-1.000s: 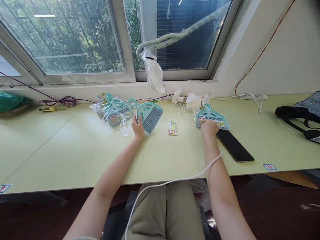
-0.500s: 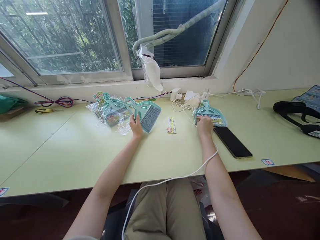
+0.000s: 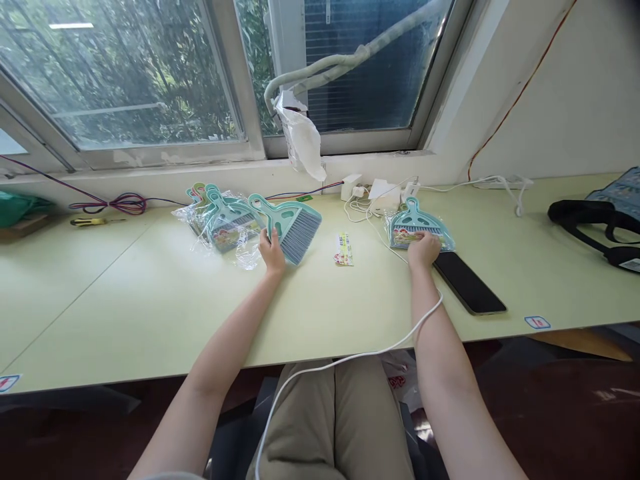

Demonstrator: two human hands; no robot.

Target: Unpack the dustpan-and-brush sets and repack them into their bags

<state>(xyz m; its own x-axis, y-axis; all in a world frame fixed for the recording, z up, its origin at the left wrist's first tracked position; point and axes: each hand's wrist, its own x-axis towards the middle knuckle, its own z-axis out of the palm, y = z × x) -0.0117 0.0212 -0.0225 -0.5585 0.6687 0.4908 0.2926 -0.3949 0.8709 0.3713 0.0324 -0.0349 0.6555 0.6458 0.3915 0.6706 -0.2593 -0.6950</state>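
My left hand [image 3: 273,252] grips the near side of a teal mini broom [image 3: 293,225] with grey bristles, which lies on the pale green table [image 3: 150,293]. Just left of it sits a pile of bagged teal broom sets [image 3: 220,217] in clear plastic. My right hand [image 3: 424,249] rests on the near edge of a teal dustpan set in a plastic bag [image 3: 417,229]. A small printed label card [image 3: 344,249] lies between my hands.
A black phone [image 3: 469,282] lies right of my right hand, and a white cable [image 3: 350,357] runs over my wrist to my lap. Chargers and cords [image 3: 380,193] sit by the wall. A black strap and bag [image 3: 600,223] are at far right, a yellow tool [image 3: 90,221] at far left.
My right hand slid a little to the right along the near edge of the bagged dustpan. My left hand has stayed on the broom.
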